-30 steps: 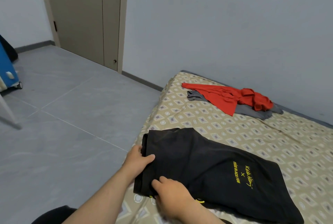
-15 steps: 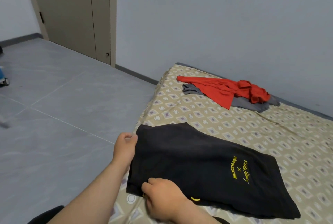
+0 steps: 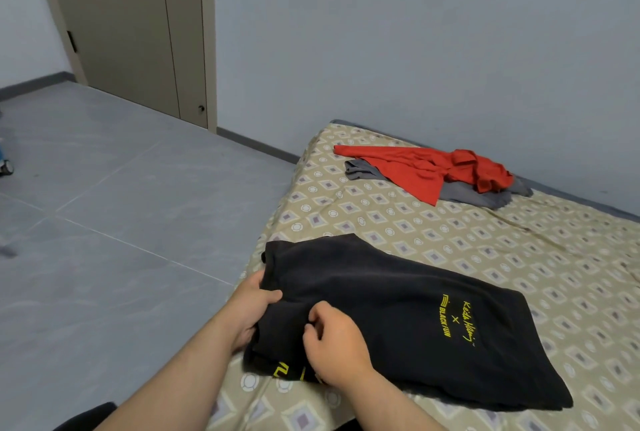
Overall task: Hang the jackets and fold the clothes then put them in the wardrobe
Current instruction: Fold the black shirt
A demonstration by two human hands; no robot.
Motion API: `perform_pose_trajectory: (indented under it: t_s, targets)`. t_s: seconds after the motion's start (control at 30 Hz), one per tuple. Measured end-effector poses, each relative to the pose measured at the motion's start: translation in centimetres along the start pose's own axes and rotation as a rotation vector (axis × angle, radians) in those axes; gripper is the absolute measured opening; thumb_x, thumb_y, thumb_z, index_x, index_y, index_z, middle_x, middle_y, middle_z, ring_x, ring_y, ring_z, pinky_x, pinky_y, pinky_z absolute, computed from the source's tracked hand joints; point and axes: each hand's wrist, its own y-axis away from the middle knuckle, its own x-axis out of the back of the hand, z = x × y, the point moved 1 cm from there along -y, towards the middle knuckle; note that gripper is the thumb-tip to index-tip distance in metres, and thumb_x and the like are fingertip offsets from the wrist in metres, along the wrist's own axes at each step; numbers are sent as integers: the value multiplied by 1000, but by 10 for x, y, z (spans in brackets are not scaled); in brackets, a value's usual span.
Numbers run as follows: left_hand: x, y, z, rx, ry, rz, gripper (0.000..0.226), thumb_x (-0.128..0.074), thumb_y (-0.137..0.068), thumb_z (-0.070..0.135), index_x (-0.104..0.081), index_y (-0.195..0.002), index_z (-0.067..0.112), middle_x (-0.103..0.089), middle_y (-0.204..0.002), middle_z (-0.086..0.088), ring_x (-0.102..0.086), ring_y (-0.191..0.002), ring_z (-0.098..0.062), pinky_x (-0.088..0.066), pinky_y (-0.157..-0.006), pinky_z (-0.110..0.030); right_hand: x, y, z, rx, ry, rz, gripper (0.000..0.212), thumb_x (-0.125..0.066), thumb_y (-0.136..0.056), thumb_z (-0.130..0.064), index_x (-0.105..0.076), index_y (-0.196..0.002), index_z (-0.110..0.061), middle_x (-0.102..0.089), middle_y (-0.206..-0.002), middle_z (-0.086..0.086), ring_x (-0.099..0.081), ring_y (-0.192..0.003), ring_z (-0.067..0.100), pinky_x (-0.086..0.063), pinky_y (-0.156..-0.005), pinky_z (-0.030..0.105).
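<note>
We see a pale wall (image 3: 415, 32) and a grey tiled floor (image 3: 104, 222) filling most of the view. A mattress (image 3: 519, 257) in a patterned beige sheet lies along the wall on the right. A brown door (image 3: 131, 32) stands shut in the far left corner.

On the near corner of the mattress lies the black garment (image 3: 398, 309), spread mostly flat, its left edge at the mattress edge. Well apart from it, near the wall, we find a crumpled red garment (image 3: 426, 170) lying on top of a grey one (image 3: 485, 196).

Our two hands are close together at the black garment's near-left end. The left hand (image 3: 252, 309) grips the edge, thumb on top and fingers tucked under the cloth. The right hand (image 3: 332, 344) sits on top just beside it, fingers curled and pinching a fold of the fabric. Yellow lettering (image 3: 457, 319) shows on the garment's right part.
</note>
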Motion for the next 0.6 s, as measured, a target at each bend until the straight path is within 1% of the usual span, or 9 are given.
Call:
perform_pose_trajectory:
  t_s: [0.07,0.1,0.13,0.23,0.33,0.4,0.47,0.53,0.6]
  targets:
    - [-1,1,1,-7,42,41,47,-44,-92,-17,-64,-122,13,-75,-102,-15,-73,-92,-35,-60,-78,-47,7,-1,6,-119,-77,60,7,-53,-88,-31,-48,-83,-29,-56,-73,-9,-53,-70,8,-40,-61,23]
    - [1,2,3,0,79,50,49,-41,-92,-18,-64,-123,13,-74,-105,-17,-72,-94,-37,-59,-82,-50,10,-1,9,-157,-101,82,7,-54,-87,-28,-49,-82,-30,-57,-73,-8,-53,-70,8,-41,-61,23]
    - [3,3,6,2,121,53,52,-39,-91,-19,-65,-123,14,-73,-107,-18,-71,-96,-38,-58,-83,-51,12,0,11,-177,-116,98,9,-54,-87,-26,-49,-82,-31,-57,-73,-7,-53,-70,8,-41,-62,23]
    - [17,10,18,-29,230,18,67,-33,-86,-24,-65,-124,20,-71,-114,-17,-70,-101,-38,-59,-74,-43,15,3,11,-184,-134,107,12,-52,-87,-25,-47,-81,-34,-57,-74,-7,-54,-71,7,-40,-60,17]
    - [42,22,32,-75,258,46,70,-34,-85,-23,-60,-133,21,-70,-119,-16,-70,-103,-36,-58,-73,-40,15,6,5,-142,-99,99,7,-52,-86,-29,-49,-86,-35,-57,-78,-11,-54,-73,4,-37,-58,14]
    - [63,31,41,-119,245,87,69,-36,-86,-21,-60,-134,22,-70,-118,-15,-71,-100,-35,-58,-71,-38,17,8,0,-120,-74,83,9,-52,-86,-30,-50,-91,-37,-56,-84,-15,-54,-77,3,-38,-63,14]
    - [85,39,51,-158,248,122,68,-36,-87,-20,-61,-133,23,-70,-118,-14,-72,-96,-32,-59,-66,-37,19,9,-3,-110,-69,87,17,-53,-86,-30,-52,-100,-39,-53,-95,-19,-53,-83,2,-39,-73,16]
    - [102,48,60,-196,256,164,67,-35,-87,-19,-60,-133,22,-69,-120,-14,-73,-91,-29,-59,-60,-33,22,10,-2,-131,-96,108,27,-53,-87,-28,-55,-112,-37,-49,-103,-22,-50,-91,0,-38,-82,16]
    - [113,57,66,-226,256,197,66,-35,-88,-19,-57,-136,21,-66,-125,-16,-71,-92,-29,-58,-58,-32,27,12,-2,-170,-136,113,33,-54,-88,-26,-56,-120,-34,-48,-108,-23,-49,-96,-1,-36,-86,16]
